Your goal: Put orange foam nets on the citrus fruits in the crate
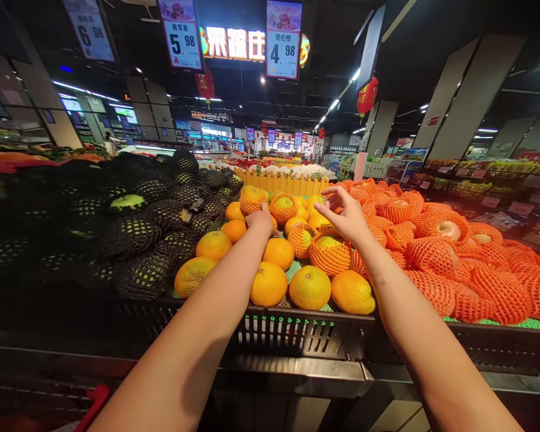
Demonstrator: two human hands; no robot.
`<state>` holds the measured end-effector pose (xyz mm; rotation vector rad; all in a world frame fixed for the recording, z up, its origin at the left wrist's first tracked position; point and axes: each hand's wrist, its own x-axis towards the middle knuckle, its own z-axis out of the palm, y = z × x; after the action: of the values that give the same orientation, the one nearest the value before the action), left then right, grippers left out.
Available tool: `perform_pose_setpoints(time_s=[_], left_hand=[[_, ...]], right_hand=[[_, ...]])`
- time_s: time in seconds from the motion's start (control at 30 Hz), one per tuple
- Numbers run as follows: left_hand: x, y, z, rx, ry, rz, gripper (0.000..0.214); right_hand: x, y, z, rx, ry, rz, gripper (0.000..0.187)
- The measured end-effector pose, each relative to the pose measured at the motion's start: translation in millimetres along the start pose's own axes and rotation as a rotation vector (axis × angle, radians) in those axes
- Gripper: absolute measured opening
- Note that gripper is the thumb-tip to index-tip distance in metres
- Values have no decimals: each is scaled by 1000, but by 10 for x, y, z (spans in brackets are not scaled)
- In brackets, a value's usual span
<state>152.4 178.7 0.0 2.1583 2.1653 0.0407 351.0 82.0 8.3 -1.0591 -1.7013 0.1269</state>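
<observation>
My left hand (pixel 260 221) is closed against an orange in an orange foam net (pixel 251 200) towards the back of the orange pile. Its thumb lies along the fruit's right side, and the other fingers are mostly hidden. My right hand (pixel 345 215) hovers over the pile's right side, open and holding nothing, with thumb and fingers apart. Below and left of it sits a netted orange (pixel 330 252), beside a smaller netted one (pixel 302 240). Bare oranges, such as this greenish one (pixel 310 288), line the front of the black crate (pixel 297 330).
Left of the oranges, green fruit in black nets (pixel 139 240) is heaped. To the right lie apples in red-orange foam nets (pixel 432 255). A low yellow picket fence (pixel 279 182) stands behind the oranges. Price signs (pixel 283 42) hang overhead. A red cart handle (pixel 94 402) shows at lower left.
</observation>
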Motion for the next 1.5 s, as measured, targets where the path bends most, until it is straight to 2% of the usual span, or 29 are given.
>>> perform_pose_setpoints(time_s=[0.17, 0.37, 0.53, 0.73, 0.9, 1.0, 1.1, 1.17, 1.2, 1.27, 1.33, 1.4, 1.43, 1.5], left_hand=[[8, -75, -46, -23, -7, -4, 125], [-14, -137, -88, -43, -50, 43, 94], [-23, -166, -99, -66, -35, 71, 97], [-231, -215, -239, -167, 116, -24, 97], [-400, -212, -324, -331, 333, -32, 92], [-423, -174, -329, -436, 495, 50, 87], [-412, -78, -276, -656, 525, 245, 84], [-416, 14, -213, -854, 429, 451, 81], [-425, 61, -180, -931, 359, 568, 82], [-444, 144, -129, -992, 234, 781, 86], [-437, 188, -113, -981, 153, 901, 83], [-379, 178, -136, -1014, 115, 892, 63], [-332, 153, -154, -1043, 137, 839, 51], [-225, 75, -184, -1020, 281, 614, 38]], right_hand=[[6, 14, 4, -3, 3, 1, 41], [3, 36, -1, -9, 6, -14, 40], [3, 16, -3, -2, 6, -14, 40], [9, 9, 2, -17, 7, -20, 41], [13, -2, -19, -31, -4, -6, 43], [4, 7, -10, -40, -78, 43, 52], [-11, 33, 24, -15, -204, 61, 91], [-18, 44, 43, 31, -246, 14, 116], [-20, 44, 47, 47, -241, -24, 120], [-22, 30, 43, 27, -220, -103, 116], [-24, 5, 34, -49, -202, -138, 100], [-26, -18, 32, -112, -175, -129, 85], [-27, -25, 34, -129, -144, -115, 81], [-27, -25, 41, -150, -47, -95, 79]])
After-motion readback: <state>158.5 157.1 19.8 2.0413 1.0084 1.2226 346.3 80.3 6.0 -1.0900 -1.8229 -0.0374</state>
